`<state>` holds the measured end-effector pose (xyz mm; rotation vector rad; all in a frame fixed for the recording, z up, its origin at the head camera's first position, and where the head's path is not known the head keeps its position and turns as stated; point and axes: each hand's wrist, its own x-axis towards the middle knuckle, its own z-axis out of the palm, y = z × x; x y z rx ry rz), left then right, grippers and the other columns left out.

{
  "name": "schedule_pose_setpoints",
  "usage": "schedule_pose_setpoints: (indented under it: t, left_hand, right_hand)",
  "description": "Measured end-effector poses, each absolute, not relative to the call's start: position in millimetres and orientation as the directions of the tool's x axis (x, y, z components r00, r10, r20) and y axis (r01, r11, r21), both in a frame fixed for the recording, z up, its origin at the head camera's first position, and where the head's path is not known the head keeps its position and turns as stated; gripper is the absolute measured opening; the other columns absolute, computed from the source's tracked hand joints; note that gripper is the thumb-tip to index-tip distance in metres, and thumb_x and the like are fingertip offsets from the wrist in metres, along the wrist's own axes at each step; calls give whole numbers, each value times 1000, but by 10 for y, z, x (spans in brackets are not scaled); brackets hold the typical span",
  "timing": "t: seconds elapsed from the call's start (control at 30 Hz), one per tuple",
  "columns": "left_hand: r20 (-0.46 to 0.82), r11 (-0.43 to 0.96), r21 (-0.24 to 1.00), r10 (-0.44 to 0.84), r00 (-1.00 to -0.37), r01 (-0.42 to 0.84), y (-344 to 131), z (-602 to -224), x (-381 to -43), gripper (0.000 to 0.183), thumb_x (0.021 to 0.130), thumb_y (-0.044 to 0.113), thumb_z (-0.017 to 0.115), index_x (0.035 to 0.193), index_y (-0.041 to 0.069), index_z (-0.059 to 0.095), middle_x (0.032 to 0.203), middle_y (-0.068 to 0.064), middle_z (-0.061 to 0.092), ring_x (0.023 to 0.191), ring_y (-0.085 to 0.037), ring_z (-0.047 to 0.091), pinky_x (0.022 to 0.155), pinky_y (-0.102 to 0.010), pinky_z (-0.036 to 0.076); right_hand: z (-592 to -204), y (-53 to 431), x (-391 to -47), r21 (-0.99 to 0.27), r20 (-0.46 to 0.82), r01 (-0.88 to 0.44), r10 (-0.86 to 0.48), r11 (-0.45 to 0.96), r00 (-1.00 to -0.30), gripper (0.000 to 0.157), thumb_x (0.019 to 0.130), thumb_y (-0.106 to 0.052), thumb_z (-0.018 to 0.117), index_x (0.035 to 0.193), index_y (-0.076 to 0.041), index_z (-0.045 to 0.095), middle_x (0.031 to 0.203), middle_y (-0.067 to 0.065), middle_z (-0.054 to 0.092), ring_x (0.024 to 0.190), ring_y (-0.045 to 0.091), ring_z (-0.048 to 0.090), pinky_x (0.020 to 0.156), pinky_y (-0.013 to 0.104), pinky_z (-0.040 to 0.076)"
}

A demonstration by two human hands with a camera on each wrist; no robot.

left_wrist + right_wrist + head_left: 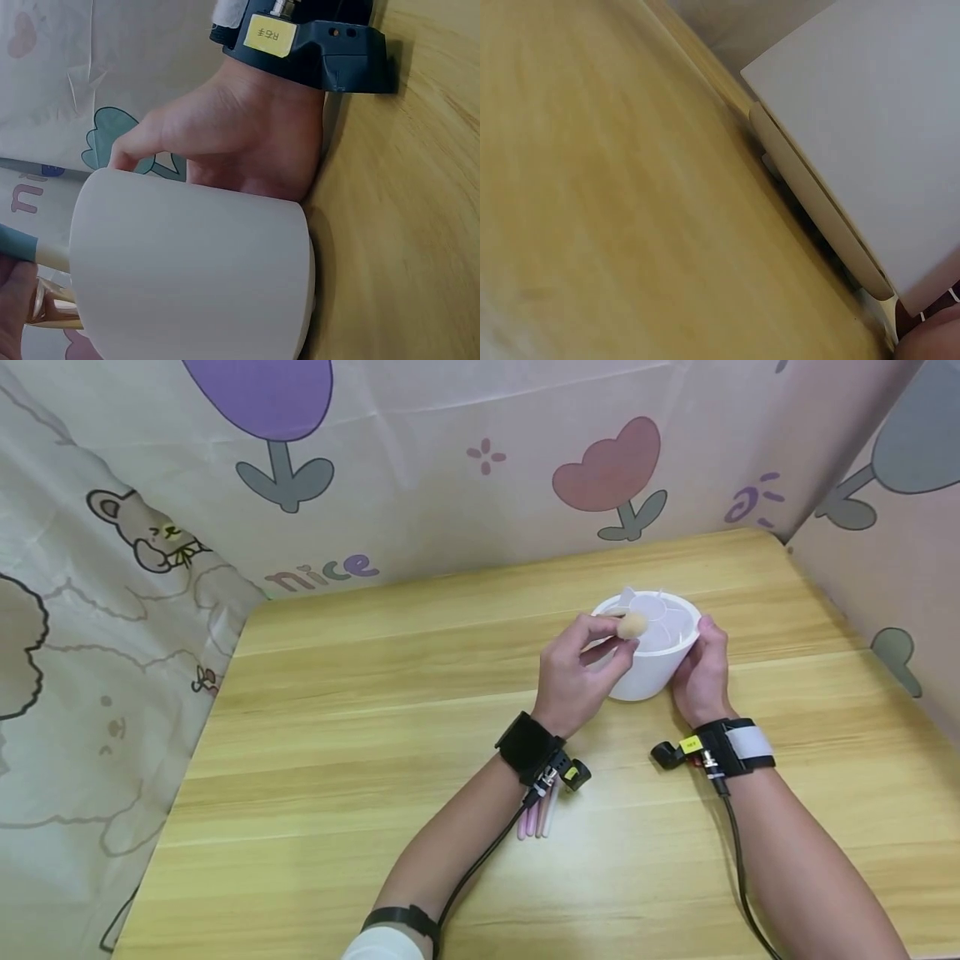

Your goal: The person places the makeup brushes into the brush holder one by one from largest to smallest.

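A white pot (648, 672) with thin clear dividers inside its top stands on the wooden table. My left hand (577, 672) pinches a makeup brush with a round cream bristle head (632, 626) at the near left of the pot's rim. My right hand (703, 672) grips the pot by its right side, the thumb up at the rim. The left wrist view shows the pot's plain outer wall (191, 262), that right hand (247, 142) against it, and a teal and cream piece (19, 244) by my left fingertips (9, 315). In the right wrist view the pot (862, 150) shows its raised base.
Several slim pink, lilac and whitish sticks (536, 821) lie side by side on the table (337, 735), partly under my left wrist. Printed cloth (450, 518) hangs behind the table and along its sides. Black cables (738, 852) run from both wrist cameras along my forearms.
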<state>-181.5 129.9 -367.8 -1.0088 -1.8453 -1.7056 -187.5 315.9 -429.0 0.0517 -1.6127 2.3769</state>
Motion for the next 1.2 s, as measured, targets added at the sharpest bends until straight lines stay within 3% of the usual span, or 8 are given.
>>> schedule_pose_setpoints:
  t: [0.23, 0.67, 1.0, 1.2]
  left_hand:
    - [719, 8, 672, 235, -654, 741, 1294, -3680, -1821, 19, 85, 0, 68, 101, -5, 59, 107, -17, 66, 101, -15, 66, 83, -18, 53]
    - [699, -34, 706, 191, -689, 707, 1236, -3401, -1632, 20, 80, -14, 66, 99, -14, 59, 103, -28, 65, 94, -34, 67, 81, -26, 56]
    - [679, 1, 717, 228, -698, 697, 1330, -3728, -1819, 21, 84, -3, 68, 104, -7, 62, 112, -18, 66, 101, -13, 66, 84, -17, 53]
    - [680, -7, 714, 240, -692, 700, 1334, -3762, -1844, 20, 85, -1, 67, 104, -6, 62, 112, -17, 66, 101, -11, 65, 84, -16, 52]
  right_hand:
    - [-4292, 3157, -1895, -905, 181, -239, 190, -352, -965, 60, 97, -47, 30, 142, -9, 43, 141, 8, 43, 131, 21, 36, 109, 28, 28]
    - [-4287, 3152, -1890, -906, 181, -240, 193, -348, -964, 60, 97, -47, 28, 142, -10, 43, 141, 9, 43, 130, 21, 37, 109, 30, 26]
    - [-4287, 3142, -1875, -913, 159, -217, 189, -345, -969, 59, 98, -47, 27, 143, -11, 42, 143, 7, 41, 133, 20, 34, 112, 30, 24]
    - [-4298, 3138, -1876, -907, 159, -221, 197, -357, -968, 59, 97, -47, 29, 141, -10, 43, 142, 7, 42, 132, 20, 35, 110, 29, 26]
